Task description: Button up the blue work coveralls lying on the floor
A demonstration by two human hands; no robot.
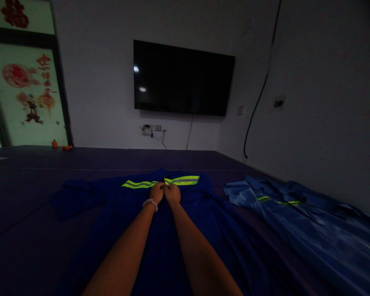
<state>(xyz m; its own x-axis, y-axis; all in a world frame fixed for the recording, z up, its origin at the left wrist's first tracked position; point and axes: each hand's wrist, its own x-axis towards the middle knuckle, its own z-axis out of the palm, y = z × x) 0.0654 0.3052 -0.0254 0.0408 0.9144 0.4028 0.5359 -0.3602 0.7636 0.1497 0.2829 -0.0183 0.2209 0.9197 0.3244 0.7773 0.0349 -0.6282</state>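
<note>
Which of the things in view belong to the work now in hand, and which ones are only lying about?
In the work:
dark blue garment, spread on the floor
its bright strips
left hand and right hand, together at its front

Lying about, untouched:
faded blue garment
small orange things by the door

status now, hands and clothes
Left hand, right hand pinching blue reflective-striped garment at front. Garment spread out. Faded blue garment off right, clear of hands.

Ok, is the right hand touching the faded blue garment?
Apart. The head view shows the right hand at the dark blue garment, with purple floor between that and the faded blue garment.
</note>
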